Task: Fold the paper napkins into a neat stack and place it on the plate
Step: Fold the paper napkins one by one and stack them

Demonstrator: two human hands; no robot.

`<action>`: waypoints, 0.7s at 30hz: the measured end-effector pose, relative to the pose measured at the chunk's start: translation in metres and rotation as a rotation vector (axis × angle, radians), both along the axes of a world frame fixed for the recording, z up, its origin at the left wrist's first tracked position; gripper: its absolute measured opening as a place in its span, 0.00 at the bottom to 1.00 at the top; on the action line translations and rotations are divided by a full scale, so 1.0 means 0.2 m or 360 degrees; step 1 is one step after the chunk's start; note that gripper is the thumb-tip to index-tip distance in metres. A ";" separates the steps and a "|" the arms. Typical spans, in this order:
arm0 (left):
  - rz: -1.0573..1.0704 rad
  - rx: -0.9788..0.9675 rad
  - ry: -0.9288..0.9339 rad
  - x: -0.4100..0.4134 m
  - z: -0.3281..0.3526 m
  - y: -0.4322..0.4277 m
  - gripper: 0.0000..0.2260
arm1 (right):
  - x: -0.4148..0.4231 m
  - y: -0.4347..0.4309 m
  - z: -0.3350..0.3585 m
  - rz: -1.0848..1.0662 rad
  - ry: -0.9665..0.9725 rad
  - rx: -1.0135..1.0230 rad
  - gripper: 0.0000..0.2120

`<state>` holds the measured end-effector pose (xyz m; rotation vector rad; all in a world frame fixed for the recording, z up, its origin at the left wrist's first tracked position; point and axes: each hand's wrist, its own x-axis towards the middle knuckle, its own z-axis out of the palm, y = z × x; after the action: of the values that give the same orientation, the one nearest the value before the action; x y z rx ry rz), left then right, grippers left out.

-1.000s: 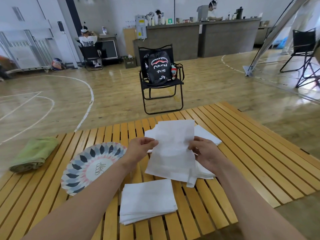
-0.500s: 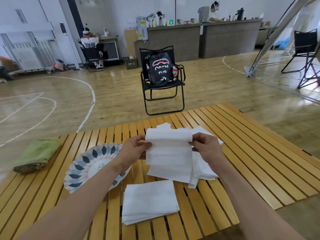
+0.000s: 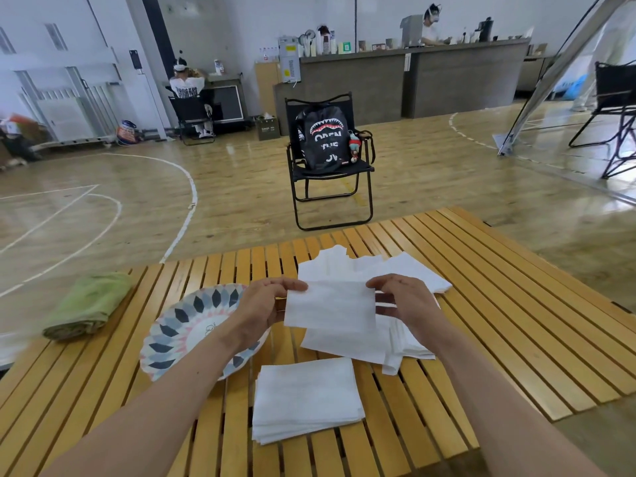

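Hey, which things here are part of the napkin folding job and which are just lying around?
Job: held napkin, pinched by left hand and right hand; folded stack; loose napkins; plate.
Lying about: green cloth; backpack.

Bright, even light; floor [image 3: 241,201] glare; wide-angle warp at edges; sharp.

The napkin [image 3: 329,304] held between the two hands is no longer a tall open sheet. A second ago it stands upright at full height; half a second ago its top edge is turned over in a narrow band. Now that upper part is folded down toward the person, so the sheet looks about half as tall. The left hand [image 3: 265,304] and right hand [image 3: 406,301] pinch it at the new top fold. The loose pile [image 3: 395,266] behind shows above it.
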<state>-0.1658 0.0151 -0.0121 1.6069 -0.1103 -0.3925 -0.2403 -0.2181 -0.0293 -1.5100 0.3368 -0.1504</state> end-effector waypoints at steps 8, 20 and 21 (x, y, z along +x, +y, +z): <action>-0.0059 0.0318 -0.0154 -0.06 0.03 0.07 0.16 | -0.05 0.02 -0.01 0.0150 0.0259 0.0079 0.18; -0.0012 0.1267 -0.0073 -0.25 -0.17 0.35 0.17 | -0.14 0.25 -0.03 0.0479 0.0664 -0.0815 0.11; 0.0015 0.1379 -0.0150 -0.25 -0.19 0.35 0.18 | -0.13 0.26 -0.05 0.0469 0.0667 -0.0929 0.11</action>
<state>-0.2161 0.0845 -0.0505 2.4801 0.0036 -0.3779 -0.2671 -0.1655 -0.0389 -2.1543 0.4188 0.3358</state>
